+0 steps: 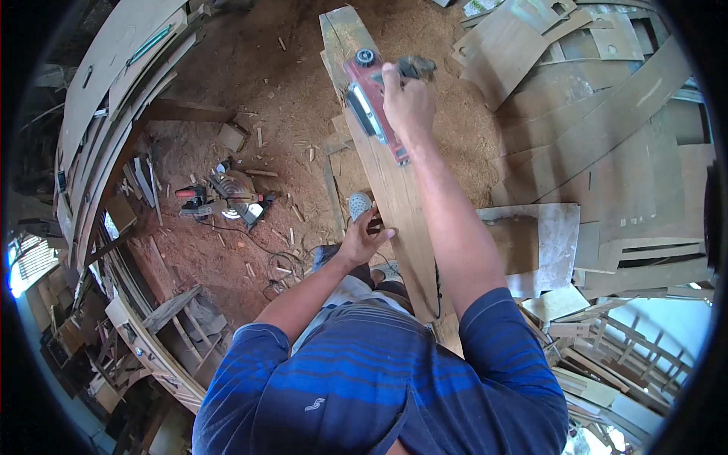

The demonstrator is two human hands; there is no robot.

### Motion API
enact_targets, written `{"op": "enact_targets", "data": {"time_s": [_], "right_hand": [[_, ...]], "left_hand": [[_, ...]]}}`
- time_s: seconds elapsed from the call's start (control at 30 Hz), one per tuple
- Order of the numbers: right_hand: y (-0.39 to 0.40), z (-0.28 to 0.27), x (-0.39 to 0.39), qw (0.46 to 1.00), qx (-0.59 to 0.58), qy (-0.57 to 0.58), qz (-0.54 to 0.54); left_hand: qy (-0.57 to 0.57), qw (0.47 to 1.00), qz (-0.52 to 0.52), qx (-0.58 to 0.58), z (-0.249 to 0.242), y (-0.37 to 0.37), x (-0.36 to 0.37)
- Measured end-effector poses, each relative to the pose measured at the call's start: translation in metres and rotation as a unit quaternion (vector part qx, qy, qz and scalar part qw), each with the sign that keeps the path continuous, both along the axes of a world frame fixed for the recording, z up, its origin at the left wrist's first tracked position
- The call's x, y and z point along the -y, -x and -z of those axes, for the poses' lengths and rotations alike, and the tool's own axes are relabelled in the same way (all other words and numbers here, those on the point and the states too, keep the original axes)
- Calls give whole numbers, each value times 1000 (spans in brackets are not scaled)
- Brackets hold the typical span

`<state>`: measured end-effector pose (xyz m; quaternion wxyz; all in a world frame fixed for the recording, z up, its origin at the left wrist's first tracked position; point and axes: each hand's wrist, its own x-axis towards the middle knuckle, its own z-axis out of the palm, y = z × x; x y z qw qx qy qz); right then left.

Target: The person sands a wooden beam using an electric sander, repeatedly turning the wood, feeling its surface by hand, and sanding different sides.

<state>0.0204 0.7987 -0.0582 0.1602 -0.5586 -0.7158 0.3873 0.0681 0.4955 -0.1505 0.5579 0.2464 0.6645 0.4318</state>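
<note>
A long wooden board [396,199] runs from my waist away to the top of the head view. Toward its far end sits a red electric hand planer [369,98] with a dark round front knob, flat on the board's top face. My right hand [409,106] is wrapped round the planer's handle, which it mostly hides. Much nearer to my body, my left hand [366,239] grips the board's left edge, its thumb at the top edge and its fingers curled. The fingertips are partly hidden.
A miter saw [235,199] with a cord stands on the dusty floor to the left. Offcuts and shavings lie scattered around it. Stacked curved panels [121,61] rise at the left, and plywood sheets [607,136] lean at the right. A sandal [359,205] shows beside the board.
</note>
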Motion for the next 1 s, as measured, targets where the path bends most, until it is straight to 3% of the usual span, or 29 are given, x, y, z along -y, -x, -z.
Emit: {"op": "enact_targets", "data": {"time_s": [0.07,0.1,0.2,0.3,0.4,0.5,0.6,0.7,0.8,0.83,0.93,1.0], "right_hand": [[8,6,-7,1000,-10,-12,5],[8,18,-9,998,-29,-58,12],[-23,6,4,980,-196,-39,-19],[-95,-35,53,929,-353,99,51],[-207,-14,106,885,-460,40,62],[-309,-80,163,943,-303,53,127],[-417,-80,223,983,-125,9,134],[-487,-93,292,951,-142,101,256],[-545,-83,355,949,-91,76,291],[-550,-87,369,960,-81,31,268],[-573,-90,413,965,3,77,250],[-559,-108,421,970,19,68,234]], "left_hand": [[-7,998,7,-68,5,-2,4],[-4,1000,8,-30,0,-1,2],[9,1000,-3,20,-10,-2,0],[-10,995,52,-88,20,-2,10],[-57,953,43,-295,10,-8,13],[-82,855,157,-488,-39,-9,-7],[-90,741,313,-588,-17,-38,-30],[-98,721,320,-607,-19,-85,-34],[-185,676,450,-553,-25,-134,-13],[-223,659,471,-542,-22,-149,0],[-256,675,494,-485,-4,-156,8],[-202,649,484,-551,0,-135,-3]]}}
